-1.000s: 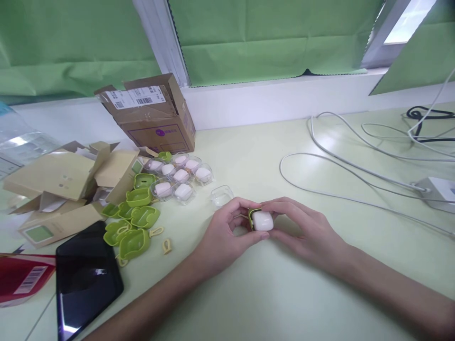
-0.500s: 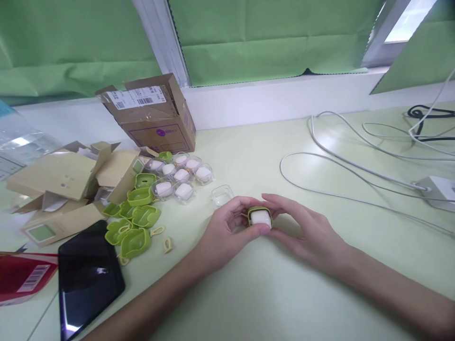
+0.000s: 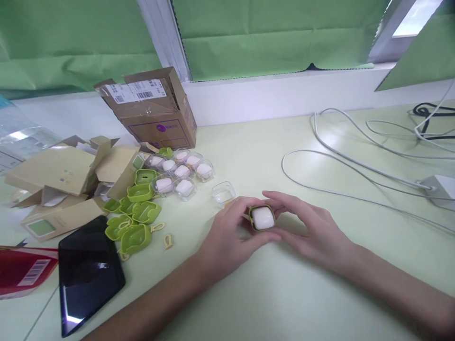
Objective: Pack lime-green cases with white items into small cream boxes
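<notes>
A white earbud case (image 3: pixel 263 218) sits inside a green cover (image 3: pixel 251 224), whose rim frames it on all sides. My left hand (image 3: pixel 227 237) grips the cover from the left, fingers behind and thumb along the lower edge. From the right, my right hand (image 3: pixel 313 227) pinches the same cover between thumb and fingers. A clear plastic shell (image 3: pixel 223 192) lies on the table just beyond my left hand. Farther left, several white earbud cases in clear shells (image 3: pixel 184 188) lie close together beside several green silicone covers (image 3: pixel 135 239).
A brown cardboard box (image 3: pixel 159 128) stands against the wall. Opened tan boxes (image 3: pixel 64 170) pile up at the left, above a black tablet (image 3: pixel 90 274) and a red packet (image 3: pixel 28 272). Small yellow loops (image 3: pixel 168 241) lie near the covers. White cables (image 3: pixel 341 166) run to a white block (image 3: pixel 439 189).
The case in its cover has tilted so more of its white face shows. My left thumb has slid off the white face to the cover's lower edge. The view has shifted slightly.
</notes>
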Action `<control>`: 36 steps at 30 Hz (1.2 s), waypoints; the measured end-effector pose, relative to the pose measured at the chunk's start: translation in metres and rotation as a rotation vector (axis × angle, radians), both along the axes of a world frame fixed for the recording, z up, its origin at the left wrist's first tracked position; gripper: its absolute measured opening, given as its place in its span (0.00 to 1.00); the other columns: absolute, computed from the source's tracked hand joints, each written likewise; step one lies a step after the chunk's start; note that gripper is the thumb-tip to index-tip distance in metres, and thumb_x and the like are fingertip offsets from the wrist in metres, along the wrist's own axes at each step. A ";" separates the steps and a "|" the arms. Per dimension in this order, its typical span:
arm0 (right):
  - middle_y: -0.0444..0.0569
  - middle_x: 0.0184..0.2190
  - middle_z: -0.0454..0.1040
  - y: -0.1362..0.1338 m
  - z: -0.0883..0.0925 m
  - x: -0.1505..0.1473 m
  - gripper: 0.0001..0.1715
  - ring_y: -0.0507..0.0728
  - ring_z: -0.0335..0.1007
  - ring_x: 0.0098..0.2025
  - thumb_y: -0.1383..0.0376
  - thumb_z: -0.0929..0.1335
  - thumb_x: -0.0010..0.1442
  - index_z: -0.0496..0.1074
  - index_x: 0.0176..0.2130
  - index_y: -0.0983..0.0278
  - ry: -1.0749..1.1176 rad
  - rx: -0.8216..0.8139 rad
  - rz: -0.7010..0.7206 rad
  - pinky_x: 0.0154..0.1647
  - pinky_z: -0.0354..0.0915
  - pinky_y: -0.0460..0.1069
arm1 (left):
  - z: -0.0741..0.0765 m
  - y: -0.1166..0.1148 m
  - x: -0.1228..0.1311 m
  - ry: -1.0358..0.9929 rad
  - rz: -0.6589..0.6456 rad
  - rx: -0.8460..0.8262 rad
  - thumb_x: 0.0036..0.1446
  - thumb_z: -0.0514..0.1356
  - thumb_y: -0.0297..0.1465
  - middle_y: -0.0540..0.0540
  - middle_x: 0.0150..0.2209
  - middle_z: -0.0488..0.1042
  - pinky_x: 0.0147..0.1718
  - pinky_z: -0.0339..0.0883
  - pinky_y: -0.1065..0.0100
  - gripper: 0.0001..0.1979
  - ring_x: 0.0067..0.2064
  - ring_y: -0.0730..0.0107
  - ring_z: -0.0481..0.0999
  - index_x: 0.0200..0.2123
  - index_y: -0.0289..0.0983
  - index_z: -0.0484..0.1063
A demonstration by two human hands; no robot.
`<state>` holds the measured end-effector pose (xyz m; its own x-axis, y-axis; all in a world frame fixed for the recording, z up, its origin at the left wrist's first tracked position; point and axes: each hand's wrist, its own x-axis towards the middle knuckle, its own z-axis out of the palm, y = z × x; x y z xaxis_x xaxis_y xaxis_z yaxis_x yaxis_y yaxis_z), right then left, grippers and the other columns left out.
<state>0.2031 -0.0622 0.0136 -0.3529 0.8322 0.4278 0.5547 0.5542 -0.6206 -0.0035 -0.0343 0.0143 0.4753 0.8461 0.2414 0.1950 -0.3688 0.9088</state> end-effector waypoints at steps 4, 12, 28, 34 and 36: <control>0.48 0.49 0.79 0.000 0.001 -0.001 0.27 0.54 0.79 0.46 0.66 0.68 0.68 0.63 0.63 0.54 -0.019 0.024 0.036 0.48 0.77 0.49 | -0.003 -0.002 0.000 0.061 0.035 0.107 0.60 0.67 0.35 0.47 0.45 0.80 0.42 0.78 0.67 0.15 0.44 0.67 0.80 0.49 0.40 0.73; 0.49 0.48 0.81 0.000 0.000 -0.002 0.17 0.54 0.81 0.44 0.65 0.70 0.67 0.70 0.55 0.58 0.038 0.078 0.037 0.45 0.78 0.48 | -0.006 -0.004 -0.003 0.063 0.015 0.133 0.63 0.64 0.32 0.46 0.46 0.81 0.41 0.79 0.67 0.14 0.43 0.67 0.81 0.52 0.39 0.72; 0.51 0.56 0.78 0.000 0.001 -0.002 0.24 0.60 0.78 0.55 0.69 0.68 0.65 0.72 0.59 0.56 0.102 0.090 0.070 0.56 0.76 0.56 | -0.001 -0.003 0.001 -0.012 0.050 0.165 0.60 0.63 0.27 0.42 0.47 0.79 0.43 0.79 0.66 0.13 0.46 0.65 0.80 0.49 0.38 0.71; 0.49 0.54 0.79 -0.001 0.009 -0.009 0.22 0.60 0.78 0.53 0.69 0.68 0.65 0.74 0.57 0.57 0.223 -0.063 0.009 0.56 0.77 0.57 | -0.005 -0.003 0.001 0.009 0.094 0.254 0.57 0.63 0.25 0.42 0.51 0.79 0.47 0.79 0.63 0.16 0.52 0.61 0.80 0.50 0.38 0.71; 0.49 0.50 0.80 -0.004 0.012 -0.013 0.21 0.58 0.80 0.47 0.68 0.68 0.65 0.75 0.56 0.57 0.270 -0.209 -0.040 0.50 0.79 0.55 | -0.006 -0.004 0.000 0.051 0.112 0.332 0.58 0.64 0.25 0.41 0.52 0.79 0.53 0.77 0.61 0.16 0.56 0.60 0.78 0.50 0.39 0.71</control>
<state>0.1905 -0.0659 0.0252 -0.2158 0.9226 0.3197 0.3735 0.3805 -0.8460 -0.0031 -0.0382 0.0082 0.4027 0.7730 0.4902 0.2928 -0.6162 0.7311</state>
